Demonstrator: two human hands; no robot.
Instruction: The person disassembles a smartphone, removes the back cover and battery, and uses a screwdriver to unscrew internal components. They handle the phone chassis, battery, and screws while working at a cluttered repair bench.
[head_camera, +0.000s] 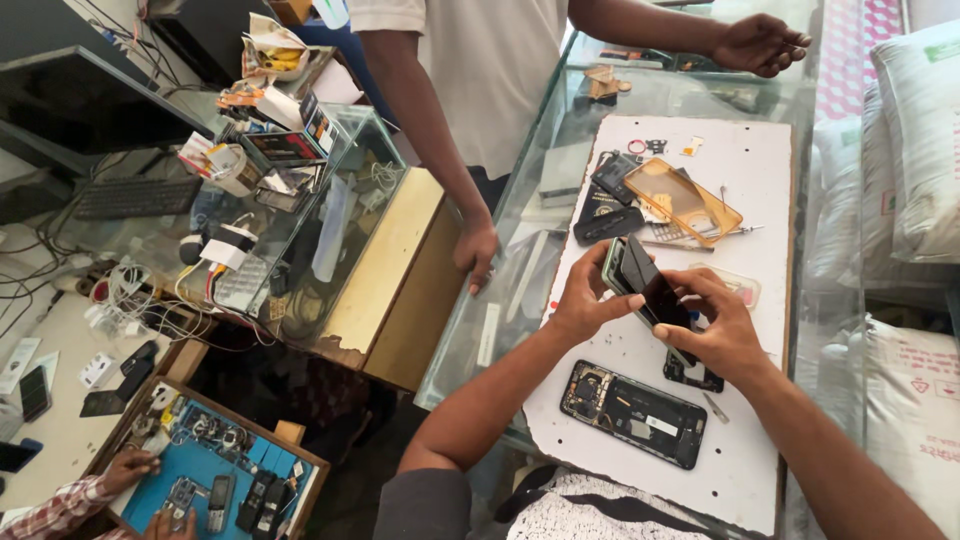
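**Phone held up over the white board**

The glass surface (520, 290) carries a white board (740, 440). Above its middle, the left hand (583, 300) and right hand (715, 335) lift a dark phone (645, 285), fingers clamped on its edges for steadiness. An opened phone body (633, 412) lies nearer, parked flat.

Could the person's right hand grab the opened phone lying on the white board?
Probably yes: the opened phone lies uncovered just below the right hand, nothing between, but that hand is busy holding the dark phone.
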